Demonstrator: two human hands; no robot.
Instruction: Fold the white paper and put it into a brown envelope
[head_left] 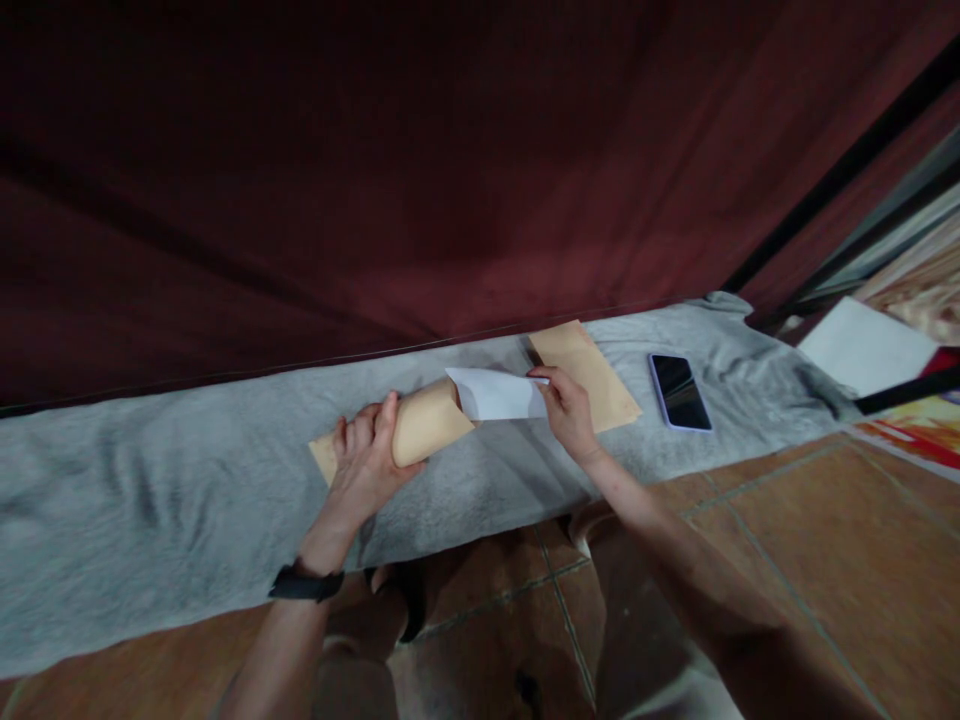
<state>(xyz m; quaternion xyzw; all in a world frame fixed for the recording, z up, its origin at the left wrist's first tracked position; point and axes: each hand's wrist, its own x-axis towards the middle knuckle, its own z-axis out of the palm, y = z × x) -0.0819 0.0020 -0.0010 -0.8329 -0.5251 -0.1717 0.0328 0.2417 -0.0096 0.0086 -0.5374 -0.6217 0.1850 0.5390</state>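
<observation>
My left hand (pixel 367 455) is wrapped around a tan paper envelope (pixel 429 424), which bows outward so that its right end gapes. A white sheet of paper (pixel 499 394) reaches from that opening toward the right. Its far edge is pinched between the thumb and fingers of my right hand (pixel 568 408). How much of the sheet lies inside the envelope is hidden. Another tan envelope (pixel 589 372) lies flat on the grey cloth, just behind and beside my right hand.
A phone in a lilac case (pixel 679 392) lies right of the flat envelope. Grey cloth (pixel 187 510) covers the long narrow surface, with a dark red curtain (pixel 450 180) behind it. A white sheet (pixel 866 345) and a black bar (pixel 907 392) are at the far right. Tiled floor (pixel 817 540) shows below.
</observation>
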